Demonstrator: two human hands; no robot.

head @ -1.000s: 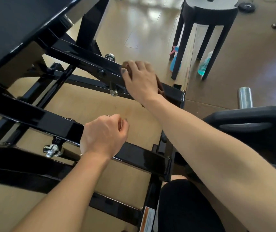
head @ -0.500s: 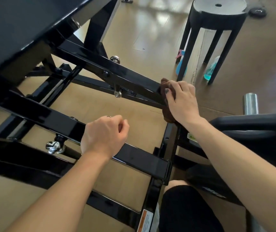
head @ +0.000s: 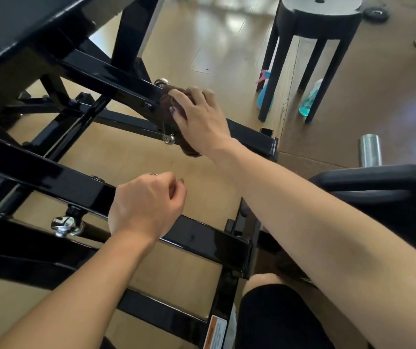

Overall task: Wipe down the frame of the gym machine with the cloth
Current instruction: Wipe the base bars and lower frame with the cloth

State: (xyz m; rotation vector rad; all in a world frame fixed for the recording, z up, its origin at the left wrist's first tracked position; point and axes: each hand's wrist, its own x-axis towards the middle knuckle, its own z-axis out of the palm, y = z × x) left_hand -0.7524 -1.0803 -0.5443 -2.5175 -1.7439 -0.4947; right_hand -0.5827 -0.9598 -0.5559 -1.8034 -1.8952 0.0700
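- The brown cloth (head: pixel 174 114) lies under the right hand (head: pixel 199 119), pressed onto the upper black bar of the machine frame (head: pixel 116 84); its fingers curl over the cloth and bar.
- The left hand (head: pixel 146 205) rests on a nearer frame bar, fingers loosely curled, holding nothing.
- One cloth, two hands.
- One black stool (head: pixel 312 28) stands on the floor with two spray bottles (head: pixel 309 102) beneath it.

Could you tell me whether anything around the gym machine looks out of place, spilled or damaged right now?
Nothing stands out. The right hand presses the brown cloth on the black frame bar; the left hand hovers loosely curled, holding nothing. Two spray bottles stand upright under the stool, with no spill visible.
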